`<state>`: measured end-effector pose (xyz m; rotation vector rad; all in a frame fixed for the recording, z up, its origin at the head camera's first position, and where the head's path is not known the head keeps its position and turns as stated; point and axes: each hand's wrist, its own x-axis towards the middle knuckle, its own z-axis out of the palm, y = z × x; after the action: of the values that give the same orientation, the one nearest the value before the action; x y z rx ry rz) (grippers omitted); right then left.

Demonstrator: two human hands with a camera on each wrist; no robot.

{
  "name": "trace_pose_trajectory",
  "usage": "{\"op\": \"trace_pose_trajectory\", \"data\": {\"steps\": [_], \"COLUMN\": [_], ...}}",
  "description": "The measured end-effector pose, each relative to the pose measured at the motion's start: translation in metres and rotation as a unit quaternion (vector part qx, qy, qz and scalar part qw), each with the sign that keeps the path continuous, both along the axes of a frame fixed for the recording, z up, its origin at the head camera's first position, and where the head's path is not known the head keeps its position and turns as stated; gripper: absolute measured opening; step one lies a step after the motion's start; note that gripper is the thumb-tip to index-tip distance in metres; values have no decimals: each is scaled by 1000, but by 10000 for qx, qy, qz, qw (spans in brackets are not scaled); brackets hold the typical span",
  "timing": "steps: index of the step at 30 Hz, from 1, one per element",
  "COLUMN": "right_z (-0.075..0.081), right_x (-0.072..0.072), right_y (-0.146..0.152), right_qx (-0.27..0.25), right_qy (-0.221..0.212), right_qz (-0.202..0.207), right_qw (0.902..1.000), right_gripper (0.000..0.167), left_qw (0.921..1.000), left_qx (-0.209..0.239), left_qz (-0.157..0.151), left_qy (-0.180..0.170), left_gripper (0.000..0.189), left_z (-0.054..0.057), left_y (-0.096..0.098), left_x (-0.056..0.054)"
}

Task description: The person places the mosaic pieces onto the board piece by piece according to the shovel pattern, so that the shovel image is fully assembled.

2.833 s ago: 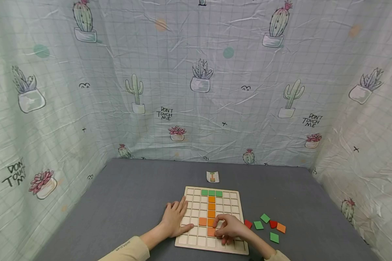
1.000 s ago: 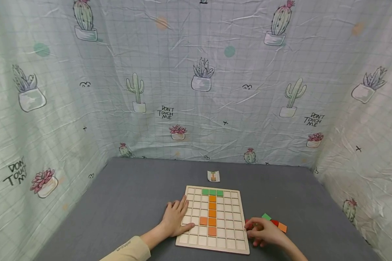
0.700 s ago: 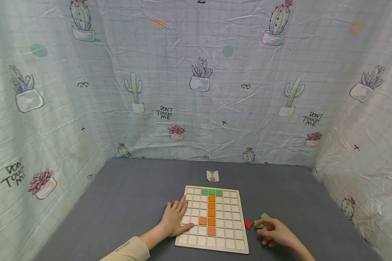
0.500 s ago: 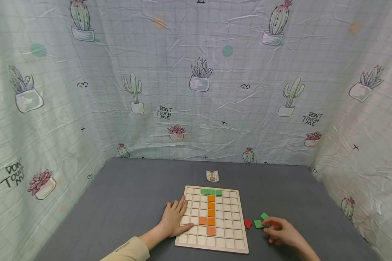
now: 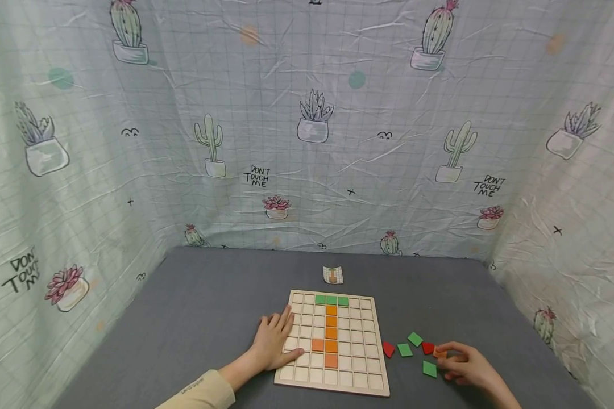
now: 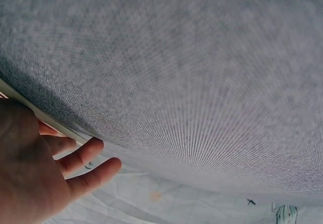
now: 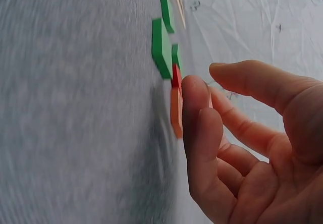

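The right hand (image 5: 465,366) is at the lower right of the frame, with its fingers bent over a loose orange tile (image 5: 440,353). The thumb and fingers are apart, so nothing is pinched. I can't tell if a fingertip touches the tile, because a finger hides part of it, even in the right wrist view.

The left hand (image 5: 272,343) is at the lower middle. It lies flat on the left edge of a wooden board (image 5: 358,363), with its fingers out straight and its thumb on the squares. It isn't gripping anything. Its arm has a cream sleeve (image 5: 204,391) with some small writing on it (too tiny to read).

The board is full of little squares. Three green tiles (image 5: 331,300) sit side by side in its top row. Under the middle one, four orange tiles (image 5: 331,321) go down in a line. There are two paler orange tiles (image 5: 318,345) too: one left of the lowest tile in that line, and one just below it.

More loose tiles lie at the lower right. One red tile (image 5: 388,349) is right by the board's edge. Next come two loose green tiles (image 5: 405,350), then another red tile (image 5: 427,347) just beside the loose orange one. A last green tile (image 5: 430,369) is lower, near the right hand.

A small picture card (image 5: 332,275) lies above the board on the grey table (image 5: 225,295).
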<state>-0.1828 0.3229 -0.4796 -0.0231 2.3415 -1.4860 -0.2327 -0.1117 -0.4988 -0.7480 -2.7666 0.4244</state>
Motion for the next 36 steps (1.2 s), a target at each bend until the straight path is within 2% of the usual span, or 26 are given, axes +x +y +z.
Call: {"op": "trace_pose_trajectory", "data": {"steps": [14, 24, 33, 36], "right_z": [-14, -14, -15, -15], "right_x": [0, 1, -2, -3], "right_y": [14, 9, 4, 1], "right_qx": [359, 425, 999, 1286], "right_qy": [-162, -77, 40, 78], "right_qz": [-515, -672, -1010, -1166], "right_qw": [9979, 9968, 9898, 9848], "right_gripper": [53, 58, 46, 42], "left_qw": [10000, 9998, 9999, 9999], "left_qx": [-8, -123, -92, -55], "left_qz": [12, 70, 69, 43], "left_qy": [-79, -111, -107, -75], "left_gripper": [82, 83, 82, 82], "left_z": [3, 3, 2, 1], "left_y": [0, 0, 0, 0], "left_x": [1, 0, 0, 0]}}
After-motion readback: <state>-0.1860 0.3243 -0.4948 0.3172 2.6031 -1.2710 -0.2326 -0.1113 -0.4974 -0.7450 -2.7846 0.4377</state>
